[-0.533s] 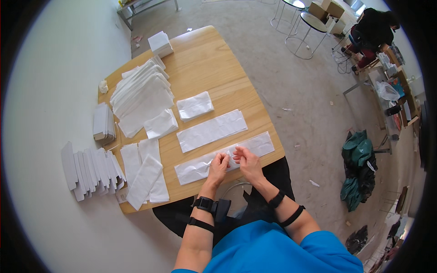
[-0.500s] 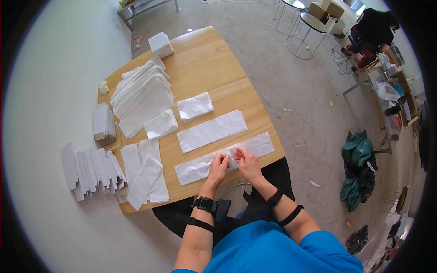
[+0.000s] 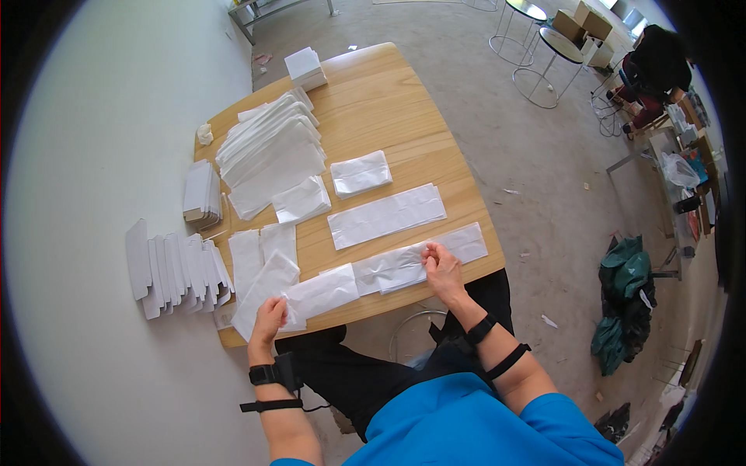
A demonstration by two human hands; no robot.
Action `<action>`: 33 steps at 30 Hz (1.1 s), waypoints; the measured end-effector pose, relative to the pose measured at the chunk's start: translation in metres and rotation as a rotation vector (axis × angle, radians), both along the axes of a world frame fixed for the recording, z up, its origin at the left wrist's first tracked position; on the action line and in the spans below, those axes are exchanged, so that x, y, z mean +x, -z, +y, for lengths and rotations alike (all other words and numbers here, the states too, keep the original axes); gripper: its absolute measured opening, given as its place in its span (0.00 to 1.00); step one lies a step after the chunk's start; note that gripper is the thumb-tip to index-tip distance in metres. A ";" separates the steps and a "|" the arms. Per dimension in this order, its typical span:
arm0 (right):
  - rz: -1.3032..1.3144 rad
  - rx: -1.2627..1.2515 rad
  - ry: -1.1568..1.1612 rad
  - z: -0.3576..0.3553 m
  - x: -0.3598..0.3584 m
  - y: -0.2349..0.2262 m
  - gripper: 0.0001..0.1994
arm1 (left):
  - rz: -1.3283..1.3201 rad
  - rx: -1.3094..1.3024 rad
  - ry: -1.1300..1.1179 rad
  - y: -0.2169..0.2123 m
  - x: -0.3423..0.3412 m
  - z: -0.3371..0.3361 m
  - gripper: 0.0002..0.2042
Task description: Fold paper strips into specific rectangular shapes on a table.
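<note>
Fingers of left hand (image 3: 271, 315) and right hand (image 3: 443, 272) pinch a long white paper-like strip (image 3: 322, 290); uneven pulling could crease it.

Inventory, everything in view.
Table: one, wooden, centre
Front strips: several, white, near edge
Middle strips: stack, white, behind those
Folded piles: two, white, left centre
Loose strips: several, white, front left
Fanned sheets: many, white, rear left
Boxy stacks: two, white, left side
Upright boxes: row, white, front left
Wad: one, white, left edge
Stools: multiple, silver frames, upper right
Cartons: few, brown, beside stools
Coworker: one, black top, upper right
Side table: one, greyish, right
Bags: heap, green, black, right
Left hand: one, front strips' left
Right hand: one, front strips' right
</note>
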State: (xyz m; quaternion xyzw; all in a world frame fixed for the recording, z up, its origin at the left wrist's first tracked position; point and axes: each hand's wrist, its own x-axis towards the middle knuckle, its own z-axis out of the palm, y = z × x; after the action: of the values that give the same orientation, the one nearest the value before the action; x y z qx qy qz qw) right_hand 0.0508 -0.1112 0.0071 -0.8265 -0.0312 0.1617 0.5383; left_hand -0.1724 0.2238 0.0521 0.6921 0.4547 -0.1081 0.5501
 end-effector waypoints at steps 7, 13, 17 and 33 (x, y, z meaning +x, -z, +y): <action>0.018 0.073 0.090 -0.014 0.006 -0.022 0.11 | -0.430 0.580 0.281 -0.049 0.117 -0.158 0.04; -0.325 -0.411 0.260 -0.069 0.040 -0.011 0.10 | -0.482 0.406 0.388 0.013 0.171 -0.232 0.07; -0.200 -0.544 0.269 -0.082 0.050 -0.008 0.11 | -0.428 0.441 0.440 0.028 0.177 -0.235 0.09; -0.132 -0.025 0.271 -0.085 0.042 -0.027 0.08 | -0.281 0.600 0.632 0.019 0.184 -0.242 0.30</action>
State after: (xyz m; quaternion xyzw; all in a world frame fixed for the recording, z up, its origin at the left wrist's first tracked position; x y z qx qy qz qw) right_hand 0.0927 -0.1962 0.0342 -0.8386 0.0471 0.0333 0.5418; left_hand 0.0119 -0.0182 0.0327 0.9336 0.1532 -0.0390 0.3216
